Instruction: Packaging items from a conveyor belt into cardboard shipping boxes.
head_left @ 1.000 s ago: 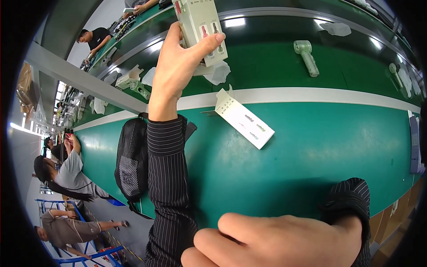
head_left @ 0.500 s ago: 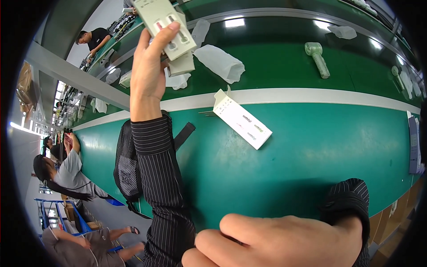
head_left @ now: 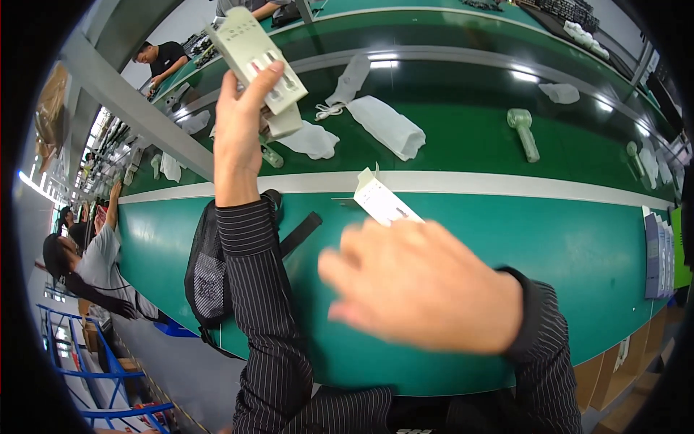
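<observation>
My left hand [head_left: 242, 126] is raised over the far belt and closed on a white printed box [head_left: 253, 50], thumb across its front. A second pale box [head_left: 282, 121] shows just below and behind it, seemingly in the same grip. My right hand [head_left: 426, 286] hovers above the green table, smeared by motion, its fingers too blurred to read. Past its fingertips lies a white box [head_left: 379, 197] with its end flaps open; the hand covers the lower part of that box, and I cannot tell whether they touch.
Along the dark green belt lie white pouches [head_left: 387, 126] and a pale green handheld fan [head_left: 524, 134]. A black mesh bag [head_left: 210, 264] sits beside my left forearm. Purple boxes [head_left: 656, 253] stand at the right end. A person in grey [head_left: 97, 260] works at the left.
My right hand has moved up from the lower edge to over the table near the open box. My left hand keeps its hold on the boxes. The view has shifted, placing the table lower.
</observation>
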Motion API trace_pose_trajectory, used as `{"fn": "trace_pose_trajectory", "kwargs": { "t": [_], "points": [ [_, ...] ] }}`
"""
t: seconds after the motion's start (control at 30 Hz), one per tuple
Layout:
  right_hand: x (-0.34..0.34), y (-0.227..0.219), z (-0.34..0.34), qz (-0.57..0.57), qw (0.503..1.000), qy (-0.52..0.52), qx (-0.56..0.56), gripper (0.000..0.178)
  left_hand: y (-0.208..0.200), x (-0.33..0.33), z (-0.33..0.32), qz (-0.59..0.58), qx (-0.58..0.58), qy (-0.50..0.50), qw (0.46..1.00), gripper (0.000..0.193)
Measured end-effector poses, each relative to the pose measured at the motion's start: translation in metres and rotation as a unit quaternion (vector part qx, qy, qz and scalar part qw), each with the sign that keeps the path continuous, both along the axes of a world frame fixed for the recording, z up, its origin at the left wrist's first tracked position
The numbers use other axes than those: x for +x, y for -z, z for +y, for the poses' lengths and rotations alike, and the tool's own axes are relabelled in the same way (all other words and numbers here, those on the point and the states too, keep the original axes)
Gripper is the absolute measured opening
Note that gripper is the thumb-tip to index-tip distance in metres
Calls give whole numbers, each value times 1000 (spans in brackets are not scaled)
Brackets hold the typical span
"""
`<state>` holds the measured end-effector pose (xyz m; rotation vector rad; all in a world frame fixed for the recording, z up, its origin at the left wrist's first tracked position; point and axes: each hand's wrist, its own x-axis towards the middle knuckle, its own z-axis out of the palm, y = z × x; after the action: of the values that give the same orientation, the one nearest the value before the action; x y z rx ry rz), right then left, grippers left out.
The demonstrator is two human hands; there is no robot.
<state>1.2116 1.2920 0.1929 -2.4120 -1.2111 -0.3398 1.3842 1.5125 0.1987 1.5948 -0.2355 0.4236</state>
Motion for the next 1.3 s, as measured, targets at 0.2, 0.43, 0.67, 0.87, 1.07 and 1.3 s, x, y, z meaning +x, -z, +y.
{"fn": "trace_pose_trajectory", "kwargs": {
  "t": [0.2, 0.43, 0.67, 0.87, 1.07, 1.3],
  "points": [
    [36, 95, 21, -68, 971, 195, -123, 51, -1, -6, 0, -30, -8, 47, 998, 75],
    [-3, 111, -62, -42, 941, 335, -9, 53, -16, -32, -4, -64, 44, 160, 984, 92],
    [-30, 122, -84, -75, 882, 452, 112, 54, 45, -68, -79, -37, 292, 280, 914, 114],
    [-27, 122, -66, -65, 894, 434, 84, 67, 76, -99, -96, -56, 627, 75, 773, 104],
    [-27, 111, -54, -79, 906, 410, 61, 75, 68, -94, -90, -1, 544, 227, 808, 78],
    [-29, 126, -33, -80, 913, 399, -24, 90, 100, -67, -65, 72, 289, 360, 884, 56]
  ]
}}
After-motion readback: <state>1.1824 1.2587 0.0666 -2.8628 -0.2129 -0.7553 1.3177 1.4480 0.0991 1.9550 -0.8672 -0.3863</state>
